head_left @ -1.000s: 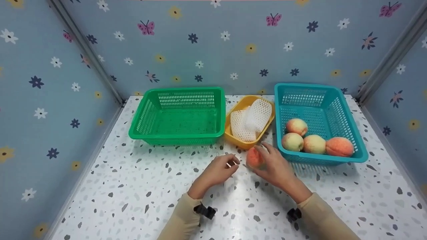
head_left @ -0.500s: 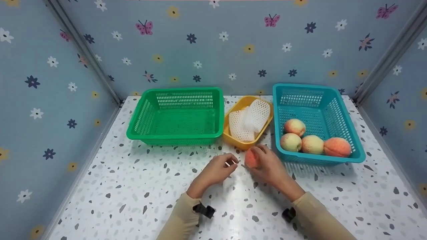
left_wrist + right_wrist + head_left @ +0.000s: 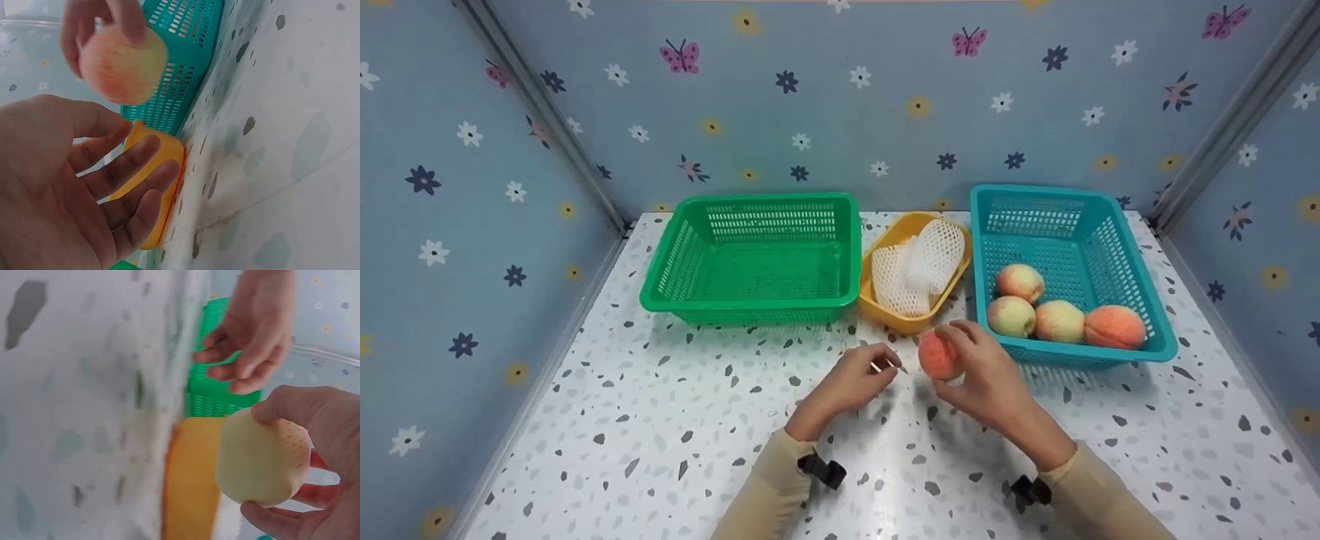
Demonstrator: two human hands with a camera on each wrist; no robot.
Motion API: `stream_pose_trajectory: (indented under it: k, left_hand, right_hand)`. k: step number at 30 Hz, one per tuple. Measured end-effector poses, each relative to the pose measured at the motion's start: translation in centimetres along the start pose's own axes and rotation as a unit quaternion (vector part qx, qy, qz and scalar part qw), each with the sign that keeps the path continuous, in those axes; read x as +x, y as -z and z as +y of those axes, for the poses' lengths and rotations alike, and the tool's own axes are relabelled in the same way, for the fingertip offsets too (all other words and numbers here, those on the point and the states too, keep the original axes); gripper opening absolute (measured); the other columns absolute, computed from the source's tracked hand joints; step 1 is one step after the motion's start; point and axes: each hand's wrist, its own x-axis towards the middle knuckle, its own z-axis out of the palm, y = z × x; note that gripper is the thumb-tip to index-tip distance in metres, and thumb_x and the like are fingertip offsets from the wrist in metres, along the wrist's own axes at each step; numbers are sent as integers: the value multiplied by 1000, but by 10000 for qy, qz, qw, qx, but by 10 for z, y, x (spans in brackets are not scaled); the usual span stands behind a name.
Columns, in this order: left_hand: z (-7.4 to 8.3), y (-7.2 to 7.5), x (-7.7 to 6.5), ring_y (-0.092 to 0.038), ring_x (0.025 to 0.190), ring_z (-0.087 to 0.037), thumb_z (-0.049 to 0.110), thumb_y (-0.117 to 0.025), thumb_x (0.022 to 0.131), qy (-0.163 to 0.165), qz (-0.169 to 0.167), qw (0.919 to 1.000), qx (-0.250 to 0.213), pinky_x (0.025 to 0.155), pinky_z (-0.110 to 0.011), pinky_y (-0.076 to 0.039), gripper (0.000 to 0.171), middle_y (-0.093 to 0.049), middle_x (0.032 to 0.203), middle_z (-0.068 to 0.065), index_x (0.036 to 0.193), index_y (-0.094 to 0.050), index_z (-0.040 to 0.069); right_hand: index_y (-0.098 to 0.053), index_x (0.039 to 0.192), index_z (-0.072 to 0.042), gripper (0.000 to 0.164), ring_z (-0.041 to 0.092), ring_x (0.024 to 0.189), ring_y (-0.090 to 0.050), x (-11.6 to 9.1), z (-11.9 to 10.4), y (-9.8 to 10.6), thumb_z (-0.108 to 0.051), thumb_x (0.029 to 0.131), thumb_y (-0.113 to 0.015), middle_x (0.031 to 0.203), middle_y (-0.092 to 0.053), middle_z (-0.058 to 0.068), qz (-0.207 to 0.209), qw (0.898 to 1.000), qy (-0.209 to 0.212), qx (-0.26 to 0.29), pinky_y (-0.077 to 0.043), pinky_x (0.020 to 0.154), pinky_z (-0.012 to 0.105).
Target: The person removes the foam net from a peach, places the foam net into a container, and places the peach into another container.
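Note:
My right hand (image 3: 986, 375) grips a peach (image 3: 939, 355) between thumb and fingers, in front of the yellow basket (image 3: 904, 322). In the right wrist view the peach (image 3: 261, 458) shows a pale yellow side; from the left wrist view the same peach (image 3: 124, 64) looks pink and yellow, held off the table. My left hand (image 3: 855, 379) is just left of the peach, apart from it. Its fingers (image 3: 129, 154) are loosely bent and hold nothing. Two white foam net sleeves (image 3: 936, 259) lie in the yellow basket.
At the right stands a teal basket (image 3: 1166, 330) with several peaches (image 3: 1059, 322) along its front. A green basket (image 3: 750, 305) without contents stands at the left. The speckled white table (image 3: 660, 442) is bounded by patterned walls (image 3: 810, 105).
My right hand has shifted slightly right with the peach, and more of the fruit shows between its fingers. My left hand has hardly moved. The head view has shifted a little.

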Motion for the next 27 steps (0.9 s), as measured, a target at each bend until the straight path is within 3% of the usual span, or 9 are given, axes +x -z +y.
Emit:
stream_pose_trajectory:
  k: [5,10,18,24,27]
  left_hand:
    - [0,-11,3,-56,72,-15,12,-55,84,-178,-240,9991,-287,62,-24,-46,13,-58,83,3,93,-62,6]
    - [4,-20,2,-57,65,-13,13,-55,84,-84,-517,9974,-504,57,-25,-46,13,-59,80,3,94,-62,8]
    - [11,-25,-5,-55,69,-11,18,-55,86,-128,-801,9960,-374,61,-24,-44,15,-58,81,7,95,-62,8]
    - [16,-19,-11,-54,72,-13,16,-55,85,-188,-853,9958,-270,63,-23,-44,13,-57,80,7,94,-62,8]
    - [15,-16,-16,-54,73,-12,16,-55,85,-225,-863,9957,-241,63,-23,-44,13,-57,81,7,94,-62,9]
  right_hand:
    - [-51,117,-15,68,13,95,-48,4,-6,32,-26,56,-79,113,-47,-1,180,9998,44,-12,-46,74,33]
    - [-50,117,-17,68,12,99,-45,14,5,65,-23,56,-80,116,-46,-2,291,9993,-219,-65,-46,75,34]
    - [-48,120,-15,68,26,95,-46,32,53,106,-27,61,-79,116,-44,9,-5,9912,-1315,-117,-45,69,48]
    - [-45,122,-11,66,30,93,-44,42,94,125,-22,64,-76,113,-43,13,-330,9844,-1702,-288,-42,68,50]
    - [-42,123,-10,68,32,94,-43,48,109,129,-28,66,-75,114,-42,15,-611,9783,-1950,-348,-43,67,50]
